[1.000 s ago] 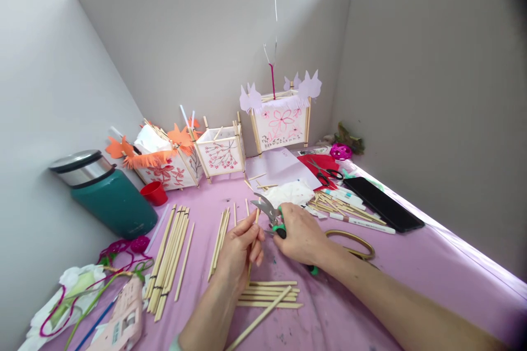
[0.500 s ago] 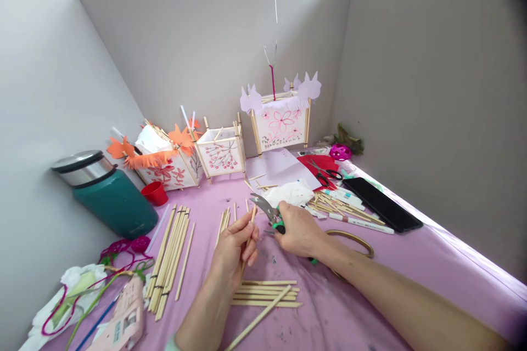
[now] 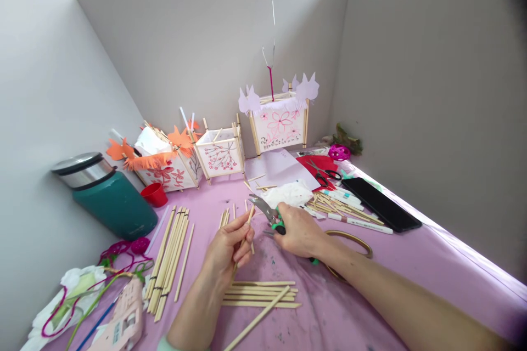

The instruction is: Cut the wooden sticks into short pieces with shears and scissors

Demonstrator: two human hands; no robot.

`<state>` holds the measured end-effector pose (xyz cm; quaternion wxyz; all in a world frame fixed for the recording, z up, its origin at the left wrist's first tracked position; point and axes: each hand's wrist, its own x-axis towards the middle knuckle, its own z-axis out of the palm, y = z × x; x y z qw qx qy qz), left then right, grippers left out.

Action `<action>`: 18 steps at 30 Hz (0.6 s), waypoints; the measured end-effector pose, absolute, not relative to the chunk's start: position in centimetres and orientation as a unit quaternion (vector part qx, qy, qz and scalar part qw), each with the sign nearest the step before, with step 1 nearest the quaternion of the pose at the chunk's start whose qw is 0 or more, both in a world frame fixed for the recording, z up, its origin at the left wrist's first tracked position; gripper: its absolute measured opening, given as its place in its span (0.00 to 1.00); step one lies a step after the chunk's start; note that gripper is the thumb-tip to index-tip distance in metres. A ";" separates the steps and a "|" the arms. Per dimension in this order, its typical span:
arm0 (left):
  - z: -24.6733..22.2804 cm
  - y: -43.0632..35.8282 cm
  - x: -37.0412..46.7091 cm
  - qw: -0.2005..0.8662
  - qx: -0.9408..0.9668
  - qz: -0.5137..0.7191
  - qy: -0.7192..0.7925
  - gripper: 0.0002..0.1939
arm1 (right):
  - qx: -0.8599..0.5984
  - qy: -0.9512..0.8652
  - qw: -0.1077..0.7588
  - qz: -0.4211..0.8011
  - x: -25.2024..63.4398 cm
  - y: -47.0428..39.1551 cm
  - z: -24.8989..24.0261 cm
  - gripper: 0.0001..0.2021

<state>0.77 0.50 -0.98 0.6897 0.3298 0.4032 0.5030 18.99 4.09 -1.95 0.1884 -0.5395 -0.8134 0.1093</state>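
Observation:
Near the middle of the table, my left hand (image 3: 230,244) is closed around a thin wooden stick (image 3: 250,215), whose upper end sticks out past the fingertips. My right hand (image 3: 298,230) grips green-handled pruning shears (image 3: 269,213). The shears' blades point up and left, close to the top of the held stick. Several sticks (image 3: 261,295) lie in a stack below my hands, with one longer stick (image 3: 259,318) slanting across them. Left of my left hand lies a row of sticks with dark marks (image 3: 171,258).
Paper lanterns (image 3: 222,158) stand along the back. A teal bottle (image 3: 117,203), red cup (image 3: 154,195) and pink glue gun (image 3: 123,318) are at left. To the right are a black phone (image 3: 381,205), scissors (image 3: 323,171), a marker (image 3: 360,223) and brass-coloured handles (image 3: 358,237).
My left hand has shifted slightly left and down with its stick, a little away from the shears. My right hand and the shears have barely moved.

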 end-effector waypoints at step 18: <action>-1.3 0.4 1.4 0.672 0.359 0.508 0.401 0.24 | -0.546 -0.796 0.216 0.147 18.8 4.4 -1.6 0.09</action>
